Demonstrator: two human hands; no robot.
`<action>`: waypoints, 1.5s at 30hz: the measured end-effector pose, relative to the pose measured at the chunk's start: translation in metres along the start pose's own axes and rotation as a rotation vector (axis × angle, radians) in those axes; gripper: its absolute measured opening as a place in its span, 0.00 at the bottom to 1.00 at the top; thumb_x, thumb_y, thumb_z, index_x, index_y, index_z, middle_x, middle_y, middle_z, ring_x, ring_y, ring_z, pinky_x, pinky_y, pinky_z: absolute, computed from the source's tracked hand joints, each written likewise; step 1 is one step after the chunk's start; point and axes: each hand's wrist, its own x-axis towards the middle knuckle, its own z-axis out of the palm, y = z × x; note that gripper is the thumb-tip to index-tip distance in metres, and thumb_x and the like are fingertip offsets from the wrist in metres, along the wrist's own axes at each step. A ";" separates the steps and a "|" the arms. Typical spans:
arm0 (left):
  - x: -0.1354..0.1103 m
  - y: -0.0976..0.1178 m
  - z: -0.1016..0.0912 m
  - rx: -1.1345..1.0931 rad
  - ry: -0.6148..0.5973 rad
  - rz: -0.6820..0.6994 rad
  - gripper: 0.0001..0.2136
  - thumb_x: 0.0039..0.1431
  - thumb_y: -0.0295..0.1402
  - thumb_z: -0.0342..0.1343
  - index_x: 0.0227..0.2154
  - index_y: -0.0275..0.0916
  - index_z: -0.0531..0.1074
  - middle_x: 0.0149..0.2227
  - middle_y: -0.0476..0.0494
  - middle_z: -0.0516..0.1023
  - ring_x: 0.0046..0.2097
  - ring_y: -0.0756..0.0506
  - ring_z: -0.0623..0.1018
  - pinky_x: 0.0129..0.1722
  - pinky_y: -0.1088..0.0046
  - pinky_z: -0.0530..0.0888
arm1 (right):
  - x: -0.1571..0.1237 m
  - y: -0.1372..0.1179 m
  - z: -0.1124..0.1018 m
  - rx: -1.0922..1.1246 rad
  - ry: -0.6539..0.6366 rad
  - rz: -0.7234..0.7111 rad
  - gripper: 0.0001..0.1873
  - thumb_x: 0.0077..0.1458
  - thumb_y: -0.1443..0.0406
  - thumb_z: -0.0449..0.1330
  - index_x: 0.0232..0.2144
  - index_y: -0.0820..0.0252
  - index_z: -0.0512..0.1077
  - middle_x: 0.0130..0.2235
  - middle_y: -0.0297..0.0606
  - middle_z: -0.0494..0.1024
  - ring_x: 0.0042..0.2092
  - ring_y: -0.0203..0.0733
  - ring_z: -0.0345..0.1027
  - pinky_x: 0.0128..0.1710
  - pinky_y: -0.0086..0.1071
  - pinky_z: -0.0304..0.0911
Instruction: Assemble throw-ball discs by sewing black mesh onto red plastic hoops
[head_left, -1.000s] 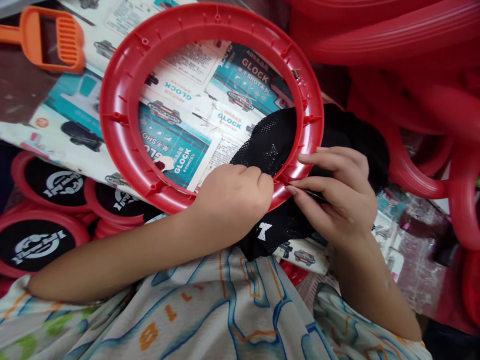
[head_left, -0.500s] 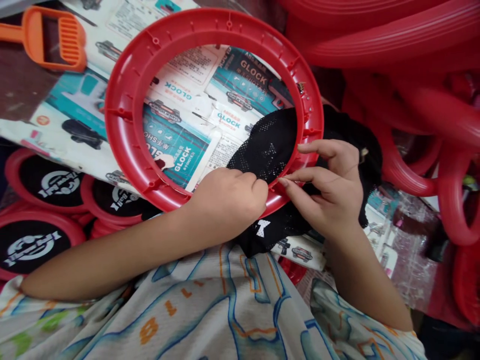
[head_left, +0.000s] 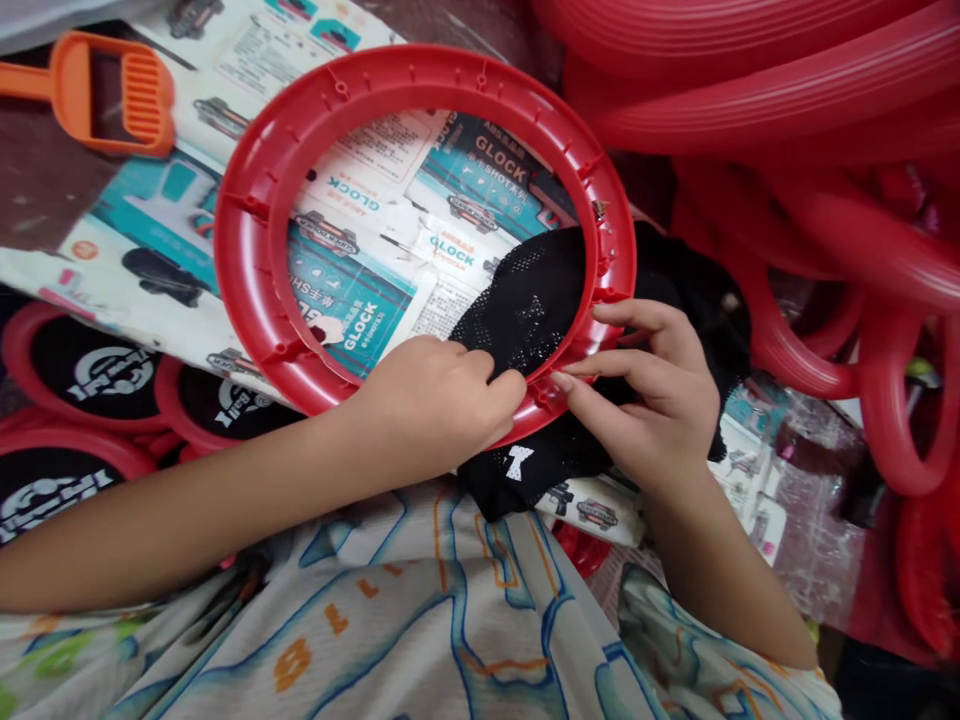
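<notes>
A red plastic ring (head_left: 251, 265), its ribbed channel facing up, lies tilted over black mesh fabric (head_left: 525, 285). My left hand (head_left: 431, 400) is closed over the ring's lower rim; most of its fingertips are hidden beneath the knuckles. At the ring's lower right, my right hand (head_left: 645, 390) pinches thumb and forefinger together over the channel. Whatever sits between those two fingertips is too small to make out. Another right-hand finger stretches onto the rim higher up. Under and to the right of the ring the fabric spreads out, with a white printed mark on it.
Printed cardboard (head_left: 262, 130) covers the work surface. An orange plastic scoop-like piece (head_left: 112, 95) lies at upper left. Red discs with black printed centres (head_left: 90, 370) are piled at left. Large red rings (head_left: 750, 90) crowd the right side.
The view has shifted slightly, and the ring sits a little lower in it. Both hands keep nearly the same hold, with the right thumb and forefinger still together at the channel.
</notes>
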 end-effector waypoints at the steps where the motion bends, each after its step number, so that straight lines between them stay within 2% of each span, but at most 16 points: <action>1: 0.000 0.000 0.000 0.000 -0.007 0.004 0.11 0.61 0.30 0.51 0.22 0.38 0.70 0.18 0.47 0.68 0.20 0.42 0.73 0.18 0.69 0.59 | 0.001 0.000 0.000 0.014 -0.001 0.025 0.06 0.48 0.69 0.69 0.30 0.54 0.76 0.49 0.39 0.76 0.50 0.48 0.71 0.48 0.47 0.68; 10: -0.001 -0.001 -0.001 0.023 -0.048 0.022 0.09 0.59 0.28 0.54 0.23 0.38 0.69 0.18 0.48 0.67 0.21 0.43 0.73 0.19 0.69 0.59 | 0.003 0.000 0.004 0.078 0.013 0.229 0.05 0.46 0.68 0.70 0.27 0.55 0.78 0.49 0.39 0.75 0.51 0.49 0.70 0.53 0.51 0.65; 16: -0.002 -0.004 -0.003 0.031 -0.045 0.061 0.10 0.59 0.27 0.53 0.22 0.38 0.68 0.18 0.48 0.67 0.20 0.43 0.73 0.19 0.69 0.59 | 0.001 0.001 0.007 0.057 0.046 0.221 0.06 0.46 0.66 0.71 0.28 0.56 0.77 0.49 0.40 0.74 0.51 0.48 0.68 0.53 0.49 0.64; 21: -0.007 -0.015 -0.003 0.017 -0.018 0.104 0.12 0.60 0.26 0.49 0.22 0.39 0.69 0.18 0.48 0.67 0.21 0.44 0.72 0.21 0.68 0.60 | -0.002 0.001 0.006 0.007 -0.013 0.191 0.04 0.47 0.67 0.70 0.27 0.57 0.77 0.51 0.42 0.73 0.51 0.50 0.68 0.53 0.52 0.63; 26: -0.017 -0.032 -0.008 -0.021 -0.084 0.218 0.14 0.64 0.36 0.48 0.29 0.37 0.75 0.21 0.47 0.71 0.22 0.45 0.72 0.22 0.67 0.61 | -0.004 -0.001 0.007 -0.057 -0.057 0.107 0.03 0.48 0.68 0.69 0.26 0.58 0.77 0.51 0.42 0.74 0.50 0.50 0.69 0.49 0.49 0.65; 29: -0.017 -0.028 -0.013 0.001 -0.025 0.128 0.15 0.64 0.39 0.49 0.30 0.35 0.77 0.21 0.46 0.72 0.23 0.43 0.74 0.23 0.66 0.63 | -0.005 -0.002 0.009 -0.092 -0.069 0.075 0.03 0.50 0.67 0.68 0.26 0.58 0.77 0.51 0.43 0.75 0.51 0.52 0.68 0.49 0.49 0.65; 32: -0.011 -0.011 -0.017 0.019 0.035 -0.093 0.13 0.63 0.34 0.51 0.34 0.32 0.78 0.27 0.42 0.77 0.28 0.39 0.77 0.27 0.63 0.67 | -0.004 -0.003 0.011 -0.141 -0.044 0.059 0.04 0.51 0.66 0.67 0.25 0.59 0.77 0.50 0.44 0.75 0.50 0.53 0.69 0.49 0.51 0.62; 34: -0.005 0.000 -0.018 0.016 0.033 -0.190 0.11 0.63 0.31 0.52 0.36 0.31 0.78 0.31 0.39 0.80 0.31 0.38 0.78 0.28 0.61 0.69 | -0.004 -0.004 0.012 -0.182 -0.040 0.044 0.05 0.51 0.66 0.68 0.25 0.59 0.77 0.49 0.45 0.76 0.50 0.54 0.69 0.49 0.52 0.61; 36: -0.001 0.007 -0.017 -0.013 0.010 -0.213 0.09 0.62 0.29 0.53 0.35 0.32 0.78 0.30 0.40 0.80 0.30 0.38 0.78 0.28 0.62 0.69 | -0.004 -0.004 0.012 -0.201 -0.041 0.037 0.05 0.51 0.66 0.68 0.25 0.59 0.77 0.49 0.46 0.76 0.50 0.54 0.69 0.48 0.51 0.61; 39: 0.003 0.012 -0.010 -0.038 -0.024 -0.215 0.09 0.60 0.26 0.54 0.25 0.35 0.75 0.23 0.44 0.76 0.26 0.41 0.76 0.25 0.65 0.67 | -0.004 -0.004 0.009 -0.195 -0.032 0.026 0.04 0.51 0.65 0.68 0.26 0.58 0.77 0.50 0.45 0.76 0.51 0.53 0.69 0.49 0.51 0.62; 41: 0.003 0.013 -0.006 -0.009 -0.003 -0.225 0.12 0.60 0.25 0.53 0.21 0.37 0.71 0.20 0.46 0.72 0.24 0.44 0.74 0.23 0.67 0.65 | -0.003 -0.002 0.005 -0.137 -0.041 0.027 0.03 0.51 0.66 0.68 0.28 0.56 0.77 0.51 0.42 0.75 0.51 0.52 0.69 0.48 0.50 0.65; 45: 0.002 0.012 -0.001 0.020 0.049 -0.222 0.13 0.59 0.25 0.49 0.19 0.38 0.68 0.19 0.46 0.70 0.23 0.45 0.73 0.22 0.68 0.63 | 0.001 0.003 -0.001 -0.013 -0.012 0.068 0.05 0.51 0.67 0.68 0.32 0.51 0.77 0.52 0.38 0.74 0.52 0.50 0.69 0.50 0.50 0.67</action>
